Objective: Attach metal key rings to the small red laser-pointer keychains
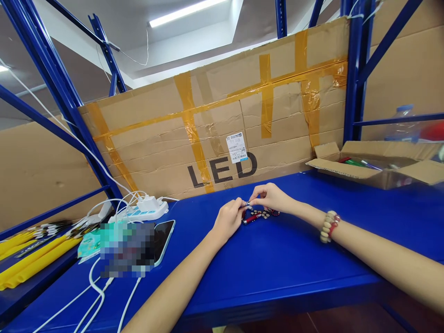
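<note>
so the left hand (228, 217) has its fingertips pinched together, and the right hand (272, 197) is pinched too, both on one small shiny piece (247, 203) (way too tiny to tell what it is). just below those fingertips a red tube (252, 218) lies on the blue table (294, 259), with little round metal bits (266, 214) beneath the right hand. phone (164, 240) sits left of the left hand, open cardboard box (378, 179) well right of the right one.

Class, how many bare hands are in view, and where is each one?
2: the left hand, beside the shiny red tube on the blue tabletop, and the right hand, facing it from the right.
</note>
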`<action>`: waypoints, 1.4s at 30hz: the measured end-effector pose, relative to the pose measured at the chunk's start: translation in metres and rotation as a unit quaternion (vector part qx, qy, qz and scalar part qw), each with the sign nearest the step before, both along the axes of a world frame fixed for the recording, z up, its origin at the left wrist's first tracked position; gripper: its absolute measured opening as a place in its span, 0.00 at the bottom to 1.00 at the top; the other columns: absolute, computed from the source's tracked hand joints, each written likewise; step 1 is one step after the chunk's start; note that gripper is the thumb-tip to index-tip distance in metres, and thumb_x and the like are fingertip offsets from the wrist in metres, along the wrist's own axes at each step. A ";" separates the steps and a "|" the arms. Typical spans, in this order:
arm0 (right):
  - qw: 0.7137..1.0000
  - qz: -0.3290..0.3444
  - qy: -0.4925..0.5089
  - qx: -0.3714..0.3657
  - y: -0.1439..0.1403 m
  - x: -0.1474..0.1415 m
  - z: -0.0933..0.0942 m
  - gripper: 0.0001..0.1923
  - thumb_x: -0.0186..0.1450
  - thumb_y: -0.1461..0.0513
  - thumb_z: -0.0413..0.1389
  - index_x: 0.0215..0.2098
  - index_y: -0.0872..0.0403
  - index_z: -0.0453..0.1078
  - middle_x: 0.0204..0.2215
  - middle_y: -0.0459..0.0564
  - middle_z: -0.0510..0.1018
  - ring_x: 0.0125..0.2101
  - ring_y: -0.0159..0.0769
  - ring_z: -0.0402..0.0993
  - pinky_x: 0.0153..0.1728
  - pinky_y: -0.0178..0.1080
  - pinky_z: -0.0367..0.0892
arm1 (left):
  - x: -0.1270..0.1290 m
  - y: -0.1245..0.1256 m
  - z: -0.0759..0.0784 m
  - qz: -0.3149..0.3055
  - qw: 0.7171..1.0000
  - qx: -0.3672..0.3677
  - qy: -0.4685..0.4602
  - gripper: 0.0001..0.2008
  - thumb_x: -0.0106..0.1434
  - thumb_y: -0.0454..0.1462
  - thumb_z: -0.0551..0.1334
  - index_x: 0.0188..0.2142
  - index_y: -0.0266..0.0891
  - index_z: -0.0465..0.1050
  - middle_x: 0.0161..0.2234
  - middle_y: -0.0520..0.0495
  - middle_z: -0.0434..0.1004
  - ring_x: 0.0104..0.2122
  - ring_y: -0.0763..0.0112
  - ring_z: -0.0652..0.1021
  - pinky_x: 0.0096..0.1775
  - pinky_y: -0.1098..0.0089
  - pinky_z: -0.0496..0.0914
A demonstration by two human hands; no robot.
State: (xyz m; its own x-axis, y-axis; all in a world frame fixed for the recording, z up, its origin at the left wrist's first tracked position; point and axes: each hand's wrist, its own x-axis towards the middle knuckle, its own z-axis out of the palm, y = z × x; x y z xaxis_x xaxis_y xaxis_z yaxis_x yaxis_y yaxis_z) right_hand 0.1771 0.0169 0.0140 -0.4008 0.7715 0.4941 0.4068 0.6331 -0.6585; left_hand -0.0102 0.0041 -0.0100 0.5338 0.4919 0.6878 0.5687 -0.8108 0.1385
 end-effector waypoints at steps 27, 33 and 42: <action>0.994 0.010 0.029 -0.102 -0.010 -0.004 0.013 0.20 0.48 0.48 0.60 0.23 0.58 0.71 0.12 0.42 0.66 0.13 0.24 0.58 0.13 0.29 0.54 | 0.003 0.000 0.003 0.067 0.996 0.031 0.041 0.13 0.66 0.35 0.46 0.45 0.38 0.64 0.38 0.46 0.73 0.38 0.68 0.73 0.41 0.67 0.69; 0.993 0.041 -0.021 -0.109 -0.006 0.001 0.010 0.21 0.51 0.48 0.57 0.22 0.58 0.70 0.16 0.45 0.70 0.11 0.23 0.59 0.11 0.28 0.53 | 0.003 -0.002 0.004 0.051 0.996 0.041 0.064 0.12 0.66 0.35 0.46 0.45 0.38 0.63 0.38 0.47 0.72 0.37 0.69 0.73 0.41 0.68 0.68; 0.987 0.080 -0.133 -0.042 -0.012 0.000 0.007 0.23 0.59 0.47 0.48 0.21 0.58 0.67 0.14 0.45 0.68 0.13 0.26 0.62 0.13 0.29 0.57 | 0.000 -0.003 0.002 0.042 0.982 0.126 0.132 0.13 0.65 0.34 0.45 0.39 0.35 0.66 0.29 0.46 0.72 0.28 0.70 0.72 0.31 0.70 0.68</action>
